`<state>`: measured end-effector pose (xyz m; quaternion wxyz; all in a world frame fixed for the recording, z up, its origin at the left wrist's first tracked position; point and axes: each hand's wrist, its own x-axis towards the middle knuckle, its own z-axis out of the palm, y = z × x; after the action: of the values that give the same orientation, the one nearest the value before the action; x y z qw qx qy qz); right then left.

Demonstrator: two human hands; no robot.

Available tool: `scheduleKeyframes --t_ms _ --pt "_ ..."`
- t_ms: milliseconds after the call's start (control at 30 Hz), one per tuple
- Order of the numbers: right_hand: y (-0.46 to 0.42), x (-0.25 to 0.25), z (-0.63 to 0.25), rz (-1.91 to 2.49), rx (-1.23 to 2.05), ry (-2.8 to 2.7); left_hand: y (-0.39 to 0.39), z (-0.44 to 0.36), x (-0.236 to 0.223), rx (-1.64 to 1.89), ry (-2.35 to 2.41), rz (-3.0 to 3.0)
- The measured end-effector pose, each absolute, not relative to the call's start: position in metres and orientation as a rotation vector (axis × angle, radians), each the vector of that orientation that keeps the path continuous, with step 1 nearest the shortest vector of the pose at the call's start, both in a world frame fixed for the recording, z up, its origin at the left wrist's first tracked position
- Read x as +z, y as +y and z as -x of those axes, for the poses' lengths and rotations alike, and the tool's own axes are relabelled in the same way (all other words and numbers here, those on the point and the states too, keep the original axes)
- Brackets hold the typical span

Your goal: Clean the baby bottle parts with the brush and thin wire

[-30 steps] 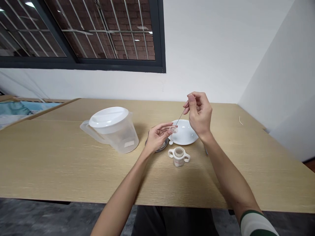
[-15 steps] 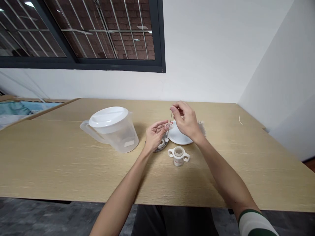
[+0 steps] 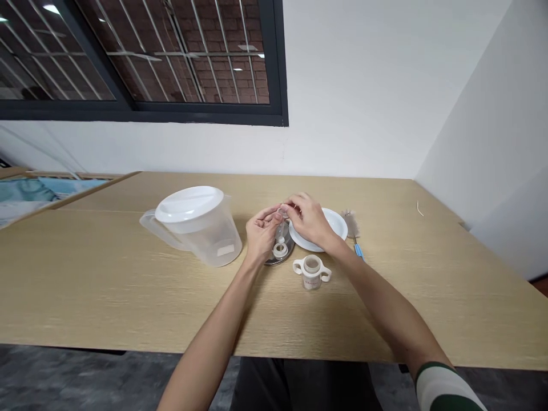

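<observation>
Grip closed: left hand and right hand both pinch a small clear piece, held just above a steel dish.

Dish holds a white ring. White saucer sits just right of it, mostly bare, right hand over its near side. Two-handled cup stands open in front, contents hard to make out. Lidded plastic pitcher looks empty. Versus earlier: right hand has dropped from above the saucer to meet the left; bottle brush now shows right of the saucer. Fingers hide most of the clear piece; something faint below it is unreadable.
</observation>
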<state>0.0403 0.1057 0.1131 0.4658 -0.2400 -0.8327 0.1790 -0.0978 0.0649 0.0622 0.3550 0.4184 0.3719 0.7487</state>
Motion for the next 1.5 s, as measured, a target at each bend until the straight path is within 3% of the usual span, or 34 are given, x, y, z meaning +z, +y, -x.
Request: scheduleKeyframes --t_ms 433,733,1500 --pt "0.096 0.144 -0.064 0.415 0.664 -1.669 0.059 0.103 0.063 1.679 0.939 -1.224" --pt "0.112 0.172 -0.107 0.362 0.486 -1.344 0.059 0.101 0.06 1.471 0.991 -1.304" --pt "0.104 0.159 -0.087 0.473 0.64 -1.484 0.06 0.099 0.054 1.508 0.948 -1.314"
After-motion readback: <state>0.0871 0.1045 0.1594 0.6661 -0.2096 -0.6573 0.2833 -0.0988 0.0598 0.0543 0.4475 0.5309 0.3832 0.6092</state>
